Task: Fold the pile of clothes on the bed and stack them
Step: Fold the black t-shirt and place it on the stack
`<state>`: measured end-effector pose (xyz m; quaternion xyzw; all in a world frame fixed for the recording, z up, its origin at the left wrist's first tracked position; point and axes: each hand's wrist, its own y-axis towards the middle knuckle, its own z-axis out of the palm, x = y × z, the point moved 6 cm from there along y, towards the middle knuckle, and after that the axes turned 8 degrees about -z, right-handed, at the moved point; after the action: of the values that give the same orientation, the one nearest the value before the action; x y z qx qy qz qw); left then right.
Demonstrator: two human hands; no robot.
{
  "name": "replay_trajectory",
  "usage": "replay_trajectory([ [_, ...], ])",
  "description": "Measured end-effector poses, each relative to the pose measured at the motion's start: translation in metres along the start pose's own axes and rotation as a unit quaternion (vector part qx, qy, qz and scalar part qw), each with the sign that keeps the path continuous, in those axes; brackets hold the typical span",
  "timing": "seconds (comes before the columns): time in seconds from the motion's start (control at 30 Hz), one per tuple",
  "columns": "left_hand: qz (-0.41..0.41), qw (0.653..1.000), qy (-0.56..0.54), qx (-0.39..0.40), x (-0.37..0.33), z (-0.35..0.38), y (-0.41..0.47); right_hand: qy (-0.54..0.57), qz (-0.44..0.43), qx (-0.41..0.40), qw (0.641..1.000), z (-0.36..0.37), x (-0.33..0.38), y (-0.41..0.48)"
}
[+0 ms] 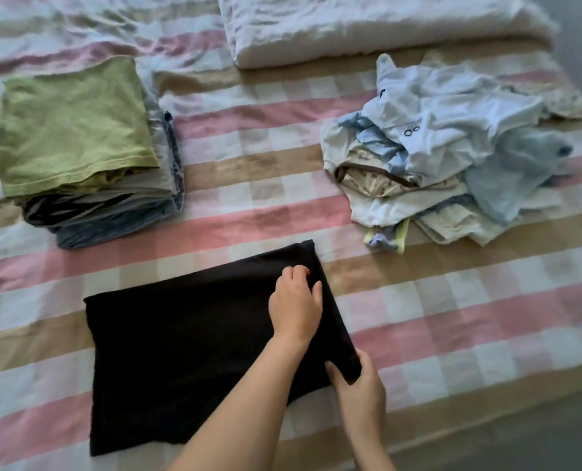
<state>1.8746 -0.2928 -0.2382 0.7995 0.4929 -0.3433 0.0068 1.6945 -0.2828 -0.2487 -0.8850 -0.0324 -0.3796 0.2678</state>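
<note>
Black garment (pixel 181 351) flat before me, my left hand (pixel 294 300) gripping its right edge, my right hand (pixel 361 389) pinching its near corner

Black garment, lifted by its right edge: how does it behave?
Probably floppy: the black garment lies flat, its corner bending in the right hand. Likely light: thin matte cloth. Lifted by one edge, it would probably sag open.

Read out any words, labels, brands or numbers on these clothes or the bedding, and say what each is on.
Nothing here reads as clear text.
"oo": a small dark mark on the light-blue garment, perhaps a drawing rather than letters.
Small brown print on the cream garment: too blurred to read.
No print shows on the black garment or the green garment.
</note>
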Motion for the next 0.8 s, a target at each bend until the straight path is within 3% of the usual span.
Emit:
replay_trajectory([
  [0.3,-0.053,0.994,0.091,-0.004,-0.012,0.013,0.015,0.075,0.005,-0.053,0.996,-0.002,0.003,-0.004],
  [0.4,-0.047,0.997,0.053,0.02,-0.012,0.005,0.021,0.086,-0.029,-0.068,0.993,-0.004,0.017,-0.015],
  [0.5,-0.069,0.993,-0.078,0.057,-0.003,-0.016,0.023,0.08,-0.109,-0.061,0.989,-0.001,0.043,-0.03],
  [0.57,-0.105,0.969,-0.21,0.073,0.012,-0.041,0.022,0.056,-0.213,-0.045,0.974,0.007,0.069,-0.045],
  [0.67,-0.15,0.893,-0.407,0.119,0.05,-0.082,0.011,0.022,-0.376,-0.018,0.926,0.029,0.107,-0.075],
  [0.8,-0.175,0.819,-0.533,0.119,0.12,-0.138,-0.002,0.004,-0.509,0.013,0.86,0.083,0.135,-0.118],
])
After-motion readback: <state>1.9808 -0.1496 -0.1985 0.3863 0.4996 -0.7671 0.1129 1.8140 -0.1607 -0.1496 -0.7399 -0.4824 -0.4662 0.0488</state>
